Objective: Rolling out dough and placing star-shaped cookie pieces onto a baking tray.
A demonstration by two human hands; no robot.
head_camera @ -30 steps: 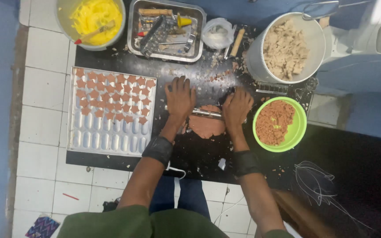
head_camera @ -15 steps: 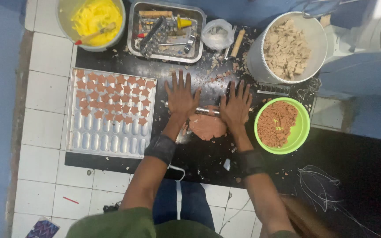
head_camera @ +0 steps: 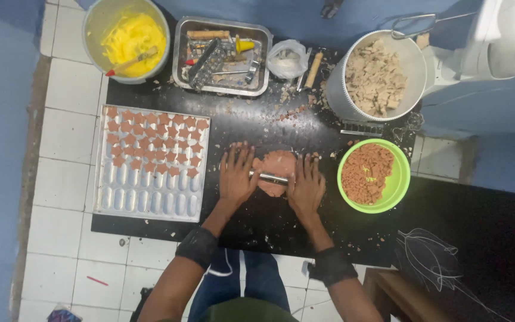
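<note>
Head view, looking straight down on a black work mat laid over white floor tiles. A flat round of reddish-brown dough lies at the mat's centre, and a slim metal rolling pin rests across it. The left hand and right hand lie palm-down on the 2 ends of the pin, fingers spread flat and open, gripping nothing; the hands are apart, with the dough between them. Rolling of this kind likely goes best with even pressure from both palms, so the sheet keeps 1 thickness. To the left, a metal tray carries rows of star-shaped dough pieces on its far half. To the right, just beside the right hand, stands a green bowl of brown crumbs. Beyond lie a yellow-filled bucket, a tool tray and a white pot of pale chunks.
</note>
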